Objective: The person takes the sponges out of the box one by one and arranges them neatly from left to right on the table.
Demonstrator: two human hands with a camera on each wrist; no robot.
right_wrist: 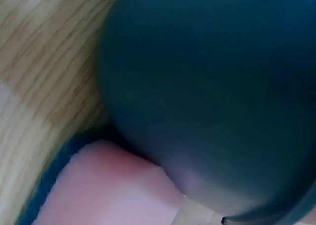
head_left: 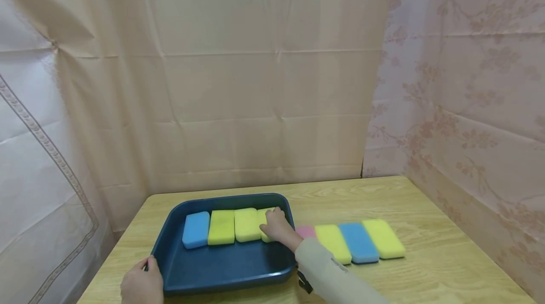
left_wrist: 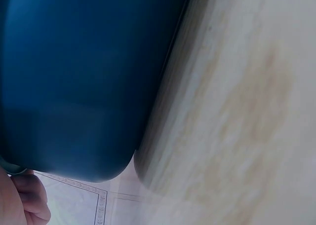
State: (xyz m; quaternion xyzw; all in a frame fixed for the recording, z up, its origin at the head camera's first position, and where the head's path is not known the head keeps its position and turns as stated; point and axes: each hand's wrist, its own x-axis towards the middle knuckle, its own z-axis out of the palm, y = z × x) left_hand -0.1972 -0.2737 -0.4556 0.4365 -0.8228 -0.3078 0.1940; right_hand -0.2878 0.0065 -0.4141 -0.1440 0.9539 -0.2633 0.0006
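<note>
At the near left corner of a dark blue tray [head_left: 221, 266], my left hand [head_left: 142, 281] grips the rim between thumb and fingers. Inside the tray a row of sponges runs along the back: a blue sponge [head_left: 196, 230], a darker yellow sponge [head_left: 221, 227], a yellow sponge [head_left: 247, 225] and another yellow sponge [head_left: 265, 217] at the right end. My right hand [head_left: 281, 228] holds that last one from above, thumb on its left side, and covers much of it. In the left wrist view the tray's outer wall [left_wrist: 84, 87] hides most of the left hand.
Right of the tray, on the wooden table [head_left: 443, 266], lie a pink sponge [head_left: 305, 232], a yellow one [head_left: 334, 243], a blue one [head_left: 358, 242] and another yellow one [head_left: 383, 238], side by side. My right sleeve partly hides the pink one. Cloth curtains [head_left: 264, 81] hang behind.
</note>
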